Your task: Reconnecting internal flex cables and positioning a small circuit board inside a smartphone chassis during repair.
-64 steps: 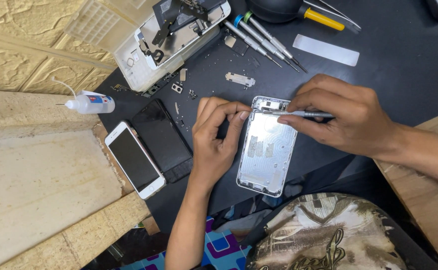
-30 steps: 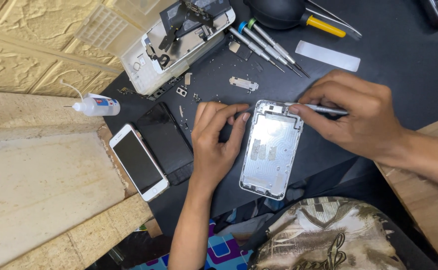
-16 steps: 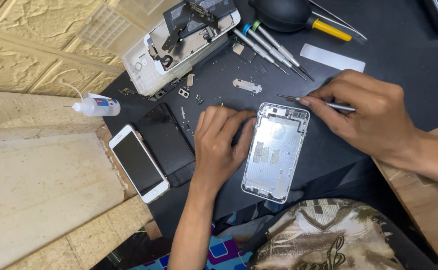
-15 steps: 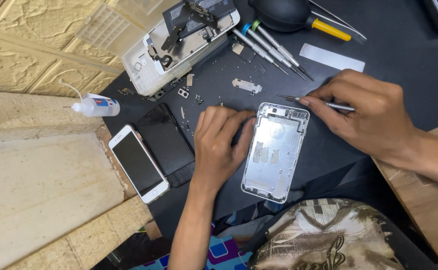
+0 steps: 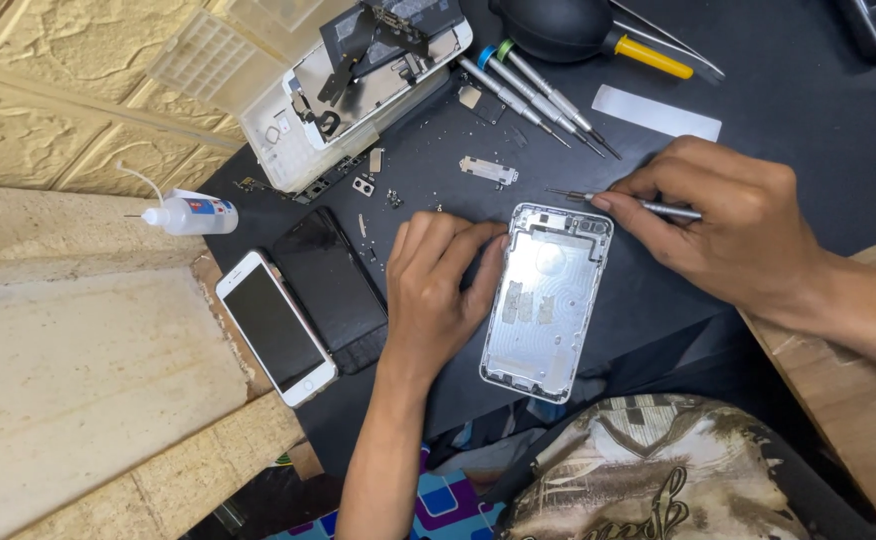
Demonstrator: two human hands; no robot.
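An empty silver phone housing [image 5: 546,300] lies face-up on the black mat [image 5: 778,90]. My left hand [image 5: 436,290] rests flat on the mat against the housing's left edge, fingertips touching its upper side. My right hand [image 5: 723,225] is closed around a thin metal screwdriver [image 5: 618,202], whose tip points left just above the housing's top edge, clear of it.
A white phone [image 5: 276,328] and a black screen panel [image 5: 334,290] lie left of my hand. A small glue bottle [image 5: 190,214], a parts tray with a dismantled phone [image 5: 358,85], a metal bracket [image 5: 488,171], several screwdrivers [image 5: 538,92] and a black air blower [image 5: 558,20] sit further back.
My right hand has lifted the screwdriver off the housing's top corner and drawn it up and to the right. My left hand stays against the housing.
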